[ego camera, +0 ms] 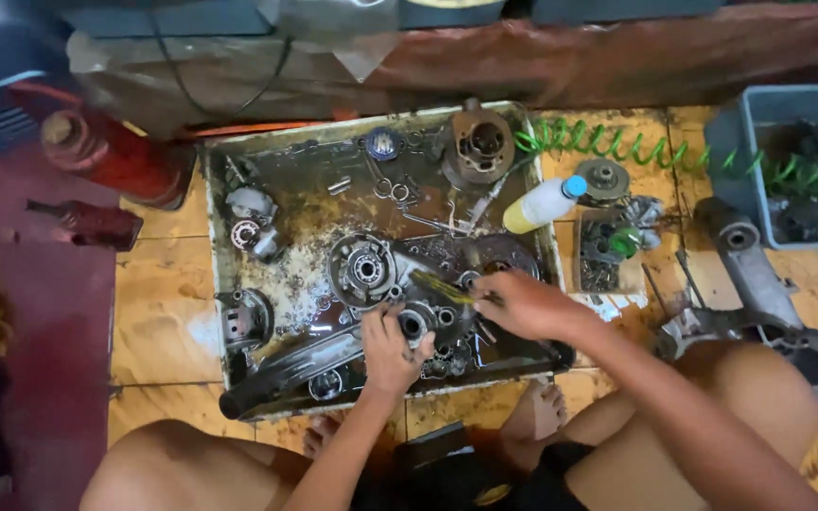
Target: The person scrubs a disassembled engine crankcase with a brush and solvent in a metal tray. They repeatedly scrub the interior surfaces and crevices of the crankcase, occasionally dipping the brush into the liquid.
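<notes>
Scrubbing one engine casing in one metal tray

My left hand grips the engine casing in the tray; my right hand closes on what looks like a brush. Beyond: one bottle, one cylinder.

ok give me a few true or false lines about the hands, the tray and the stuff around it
1. The left hand rests on the engine casing in the metal tray. True.
2. The right hand holds a hammer. False: it grips a small brush with yellowish bristles.
3. A plastic bottle with a blue cap lies at the tray's right rim. True.
4. The green coiled hose lies inside the tray. False: it runs over the floor tiles towards the grey bin.
5. The tray is clean and dry. False: it holds dark, oily liquid and loose parts.
</notes>
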